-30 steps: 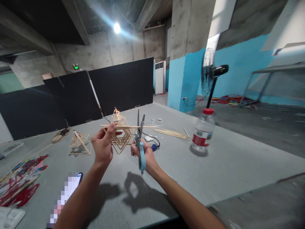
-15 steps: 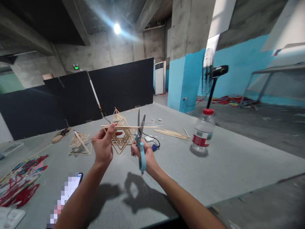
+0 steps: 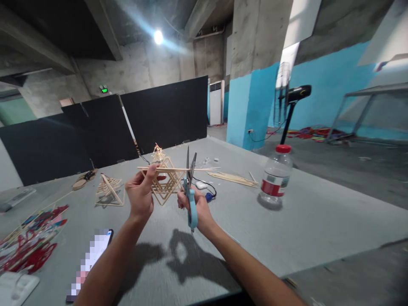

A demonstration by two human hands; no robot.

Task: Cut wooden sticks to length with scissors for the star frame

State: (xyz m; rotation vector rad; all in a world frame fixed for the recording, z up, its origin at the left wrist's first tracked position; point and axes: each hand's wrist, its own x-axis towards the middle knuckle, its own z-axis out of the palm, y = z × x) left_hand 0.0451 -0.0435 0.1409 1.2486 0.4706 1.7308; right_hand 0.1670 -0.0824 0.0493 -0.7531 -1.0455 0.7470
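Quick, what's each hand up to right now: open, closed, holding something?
Left hand: closed, holding thin wooden sticks.
Right hand: closed, holding blue-handled scissors, blades parted where the sticks cross them.

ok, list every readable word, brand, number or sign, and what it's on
None readable.
Bottle label: printed, too small and blurred.
Green lit sign at the back: characters too small.
Phone screen: pixelated.
Fan motor: a mark, too small to read.
Scissors: no lettering I can make out.
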